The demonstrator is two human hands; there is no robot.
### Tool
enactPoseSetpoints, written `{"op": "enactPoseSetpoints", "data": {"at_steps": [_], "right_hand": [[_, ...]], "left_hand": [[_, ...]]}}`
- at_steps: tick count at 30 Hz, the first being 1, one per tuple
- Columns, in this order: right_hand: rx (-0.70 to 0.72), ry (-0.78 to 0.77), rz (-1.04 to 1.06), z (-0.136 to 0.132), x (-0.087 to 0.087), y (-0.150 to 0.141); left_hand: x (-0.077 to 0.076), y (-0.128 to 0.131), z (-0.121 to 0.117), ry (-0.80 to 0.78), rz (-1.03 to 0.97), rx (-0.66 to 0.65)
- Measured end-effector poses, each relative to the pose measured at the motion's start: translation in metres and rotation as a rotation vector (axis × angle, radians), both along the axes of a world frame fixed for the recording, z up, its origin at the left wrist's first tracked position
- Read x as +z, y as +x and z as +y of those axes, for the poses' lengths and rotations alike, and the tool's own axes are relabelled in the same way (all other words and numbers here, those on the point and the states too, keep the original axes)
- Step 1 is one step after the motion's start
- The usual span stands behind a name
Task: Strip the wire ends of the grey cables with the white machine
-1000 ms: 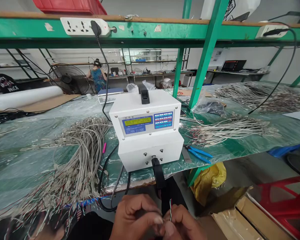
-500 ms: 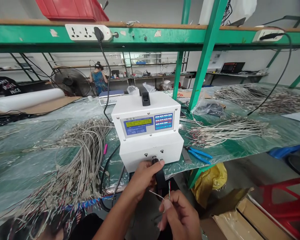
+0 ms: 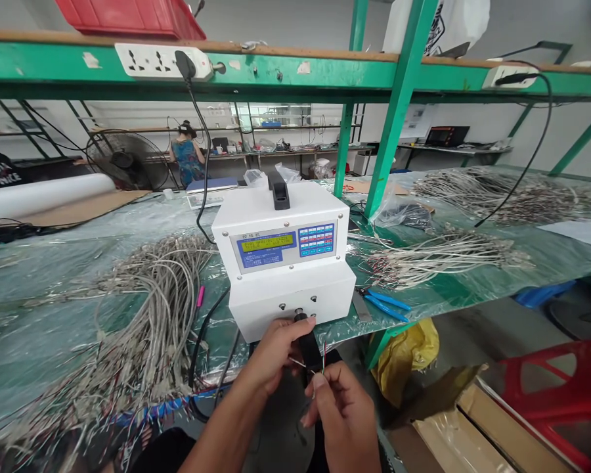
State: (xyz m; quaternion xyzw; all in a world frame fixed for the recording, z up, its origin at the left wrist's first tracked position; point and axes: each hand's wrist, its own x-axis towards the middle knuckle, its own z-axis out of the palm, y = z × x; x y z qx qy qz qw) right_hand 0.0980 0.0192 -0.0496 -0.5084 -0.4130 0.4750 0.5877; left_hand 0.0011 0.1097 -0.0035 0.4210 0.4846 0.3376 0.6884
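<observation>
My left hand [image 3: 274, 348] reaches up to the front of a white machine [image 3: 285, 256]. Its thumb and forefinger pinch a thin wire strand [image 3: 298, 362] just below the machine's small black front port [image 3: 300, 316]. My right hand [image 3: 339, 407] is lower, fingers closed on the end of a grey cable whose red and green cores [image 3: 324, 349] stick up from it. The two hands are close together at the bench's front edge. A black cable [image 3: 309, 348] hangs from the port between them.
A large heap of grey cables [image 3: 152, 315] lies left of the machine on the plastic-covered green bench [image 3: 44, 315]. More cable bundles [image 3: 443, 253] and blue pliers [image 3: 387, 305] lie to the right. A cardboard box [image 3: 467, 433] and red stool [image 3: 566, 394] stand lower right. A person [image 3: 184, 154] works far behind.
My left hand rose from beside my right hand to the machine's front port, drawing one strand out. My right hand lifted a little with the cable end.
</observation>
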Motion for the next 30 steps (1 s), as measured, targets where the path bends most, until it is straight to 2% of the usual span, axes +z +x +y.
{"op": "enactPoseSetpoints", "data": {"at_steps": [7, 11, 15, 18, 22, 26, 30], "right_hand": [[-0.081, -0.023, -0.034, 0.000, -0.001, -0.005], [-0.082, -0.040, -0.022, -0.001, -0.004, -0.007], [-0.086, -0.077, 0.083, -0.003, -0.008, -0.007], [-0.110, -0.124, 0.135, -0.003, -0.010, -0.005], [-0.091, -0.121, 0.050, -0.003, -0.010, -0.001], [-0.123, -0.085, -0.044, -0.005, -0.011, 0.000], [-0.154, -0.031, -0.059, -0.005, -0.011, -0.003]], "left_hand": [[-0.001, 0.000, -0.001, 0.015, 0.031, 0.023], [-0.004, -0.003, -0.003, 0.036, 0.008, 0.008], [-0.014, -0.012, -0.010, 0.068, -0.051, 0.114], [-0.028, -0.021, -0.025, 0.071, -0.085, 0.217], [-0.060, -0.026, -0.057, 0.028, -0.054, 0.352], [-0.095, -0.028, -0.084, -0.059, -0.094, 0.379], [-0.113, -0.029, -0.096, -0.106, -0.141, 0.388]]}}
